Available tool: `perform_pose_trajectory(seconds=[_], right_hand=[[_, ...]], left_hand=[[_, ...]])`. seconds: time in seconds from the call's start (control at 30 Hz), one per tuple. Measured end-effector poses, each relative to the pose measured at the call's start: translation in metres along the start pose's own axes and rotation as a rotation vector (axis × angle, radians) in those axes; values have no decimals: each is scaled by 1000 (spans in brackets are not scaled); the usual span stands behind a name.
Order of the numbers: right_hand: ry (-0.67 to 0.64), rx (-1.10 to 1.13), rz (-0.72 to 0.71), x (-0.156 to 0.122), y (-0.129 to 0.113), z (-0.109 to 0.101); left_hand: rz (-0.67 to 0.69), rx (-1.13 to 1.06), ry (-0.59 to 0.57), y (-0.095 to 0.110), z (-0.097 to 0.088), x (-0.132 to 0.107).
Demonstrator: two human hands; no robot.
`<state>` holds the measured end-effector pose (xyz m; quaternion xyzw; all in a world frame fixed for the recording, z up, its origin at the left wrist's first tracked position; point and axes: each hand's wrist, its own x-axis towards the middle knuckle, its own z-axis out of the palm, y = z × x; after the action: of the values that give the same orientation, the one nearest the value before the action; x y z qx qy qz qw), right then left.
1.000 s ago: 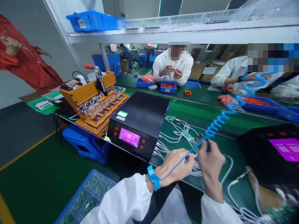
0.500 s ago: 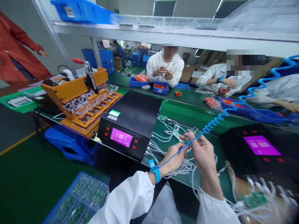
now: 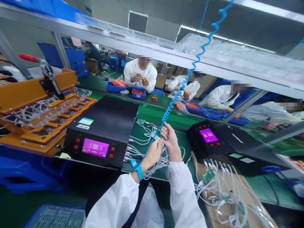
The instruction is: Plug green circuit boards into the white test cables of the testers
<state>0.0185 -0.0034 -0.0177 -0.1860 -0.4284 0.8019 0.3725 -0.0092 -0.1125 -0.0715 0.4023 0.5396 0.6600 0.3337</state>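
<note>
My left hand (image 3: 153,155), with a blue wrist strap (image 3: 137,169), is closed in a pinch at a small green circuit board (image 3: 156,137). Against it, my right hand (image 3: 171,141) is closed on the same board, its fingers curled above. The fingers cover most of the board, and whether a plug sits between them is hidden. White cables (image 3: 158,164) lie bundled on the green bench under both hands. Just behind them is another board (image 3: 142,121) with cables. A coiled blue cord (image 3: 175,96) hangs down past my hands.
A black tester (image 3: 102,126) with a lit screen stands left, beside an orange clamp fixture (image 3: 38,107). Another black tester (image 3: 208,134) is right, near cardboard (image 3: 213,205) with cabled boards. Below left is a blue tray (image 3: 57,218). Co-workers sit beyond the bench with blue bins (image 3: 138,93).
My view has turned right, so the bench things sit further left and more of the right tester shows. My hands have come closer together at the circuit board.
</note>
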Motion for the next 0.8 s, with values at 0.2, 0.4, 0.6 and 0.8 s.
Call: perform_pose_trajectory(seconds=[0.2, 0.4, 0.6, 0.8], right_hand=[[111, -377, -95, 34, -20, -5], [243, -795, -175, 59, -50, -28], [138, -1408, -10, 47, 0, -43], [81, -1786, 85, 35, 22, -44]], left_hand=[[-54, -14, 83, 5, 10, 22], [-171, -294, 194, -5, -7, 18], [-276, -522, 477, -14, -17, 29], [-325, -496, 495, -20, -22, 34]])
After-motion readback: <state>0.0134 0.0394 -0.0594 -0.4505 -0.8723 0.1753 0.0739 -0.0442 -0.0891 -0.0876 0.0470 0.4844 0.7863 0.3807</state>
